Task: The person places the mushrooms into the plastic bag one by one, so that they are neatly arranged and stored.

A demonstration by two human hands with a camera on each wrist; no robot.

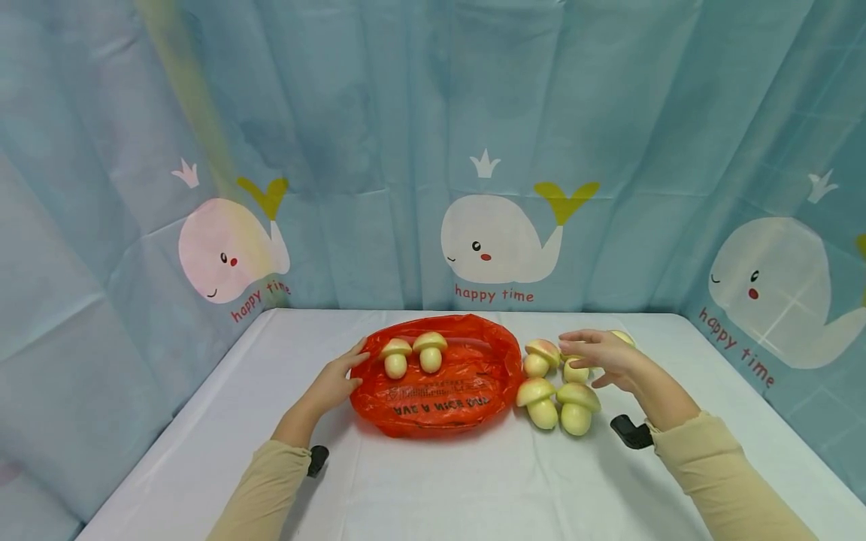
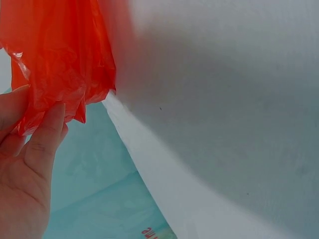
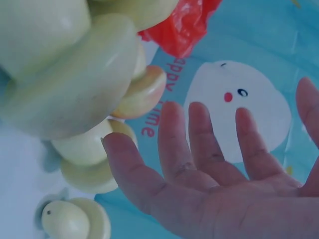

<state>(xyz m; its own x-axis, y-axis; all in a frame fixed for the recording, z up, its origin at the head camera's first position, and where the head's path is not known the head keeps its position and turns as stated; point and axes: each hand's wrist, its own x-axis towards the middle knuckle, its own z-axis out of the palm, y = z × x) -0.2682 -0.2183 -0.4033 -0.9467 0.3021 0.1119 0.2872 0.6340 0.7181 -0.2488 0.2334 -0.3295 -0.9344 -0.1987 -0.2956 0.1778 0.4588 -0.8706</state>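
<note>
A red plastic bag [image 1: 440,409] lies spread open on the table, its rim raised, with two toy mushrooms [image 1: 430,352] inside toward the back left. At the bag's left rim is my left hand [image 1: 336,385]; the left wrist view shows its thumb and fingers pinching the thin red plastic [image 2: 60,64]. My right hand [image 1: 607,358] hovers over a group of pale green mushrooms [image 1: 577,408] to the right of the bag, fingers spread and holding nothing. Seen from the right wrist, the palm and fingers [image 3: 172,134] are beside the mushrooms, and one large mushroom [image 3: 75,84] fills the upper left.
A white cloth covers the table [image 1: 440,488]. Behind and at both sides hangs a light blue curtain [image 1: 379,248] printed with whales. One more mushroom [image 1: 623,337] shows partly behind my right hand. Black wrist cameras [image 1: 631,432] sit below both wrists.
</note>
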